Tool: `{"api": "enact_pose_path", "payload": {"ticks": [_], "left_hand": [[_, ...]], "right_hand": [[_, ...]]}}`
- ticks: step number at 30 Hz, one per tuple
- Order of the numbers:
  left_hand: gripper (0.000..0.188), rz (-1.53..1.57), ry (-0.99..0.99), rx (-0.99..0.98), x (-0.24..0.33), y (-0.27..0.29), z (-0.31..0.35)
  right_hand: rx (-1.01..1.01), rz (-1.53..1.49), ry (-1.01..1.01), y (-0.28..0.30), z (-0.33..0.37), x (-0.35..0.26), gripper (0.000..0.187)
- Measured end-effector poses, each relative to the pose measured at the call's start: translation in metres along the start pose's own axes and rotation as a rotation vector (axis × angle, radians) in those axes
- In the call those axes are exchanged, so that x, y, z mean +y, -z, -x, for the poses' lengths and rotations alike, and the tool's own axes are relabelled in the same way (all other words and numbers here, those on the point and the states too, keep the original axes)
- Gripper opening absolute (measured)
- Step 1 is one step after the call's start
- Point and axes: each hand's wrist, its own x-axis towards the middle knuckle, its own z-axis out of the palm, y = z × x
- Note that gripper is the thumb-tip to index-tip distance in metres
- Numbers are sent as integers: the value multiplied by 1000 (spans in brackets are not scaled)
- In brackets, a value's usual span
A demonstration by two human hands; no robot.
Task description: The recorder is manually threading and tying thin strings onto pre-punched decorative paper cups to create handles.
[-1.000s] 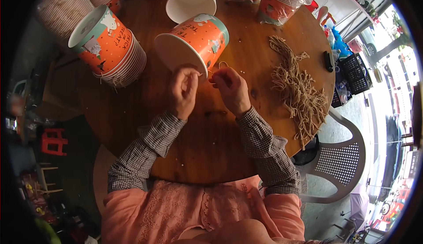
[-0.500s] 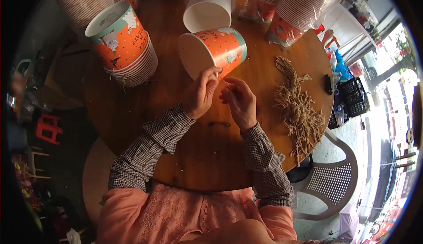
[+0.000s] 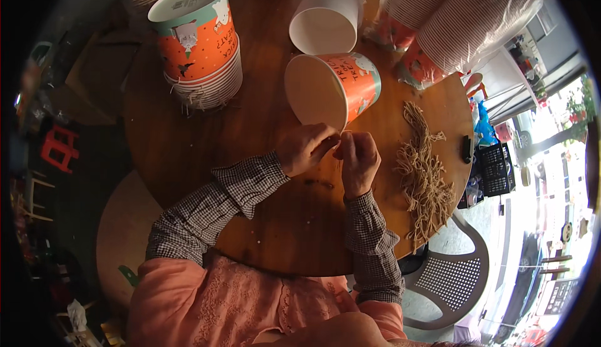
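We see the left hand (image 3: 307, 149) and right hand (image 3: 359, 164) close together at the cup (image 3: 362, 87).
The cup lies on its side on the table (image 3: 188, 171), just beyond the hands, its mouth to the left. Fingers of both hands are curled narrowly; if these 2 pinches are fully closed, or on something, we cannot tell. We judge this step as fine work beside the rim (image 3: 345, 106); the next move calls for a steady cup and exact fingertips.

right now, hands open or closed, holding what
Left hand: pinched closed near the orange bucket; anything held is hidden.
Right hand: pinched closed beside it; anything held cannot be told.
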Motion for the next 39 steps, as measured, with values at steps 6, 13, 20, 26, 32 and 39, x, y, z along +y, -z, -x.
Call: {"api": "enact_pose_path", "payload": {"ticks": [6, 13, 20, 26, 32, 39], "left_hand": [[10, 353, 157, 162, -11, -1, -7], [10, 405, 160, 308, 0, 26, -16], [9, 60, 63, 103, 4, 13, -24], [9, 252, 8, -259, 5, 17, -20], [17, 740, 586, -68, -5, 3, -8], [18, 867, 575, -15, -4, 5, -9]], "right_hand": [[-55, -127, 2, 2, -4, -2, 16], [-2, 144, 0, 18, -3, -7, 10], [55, 527, 566, 9, 5, -25, 13], [21, 374, 278, 18, -9, -13, 7], [16, -31, -144, 21, -6, -7, 16], [11, 440, 469, 17, 1, -16, 24]]}}
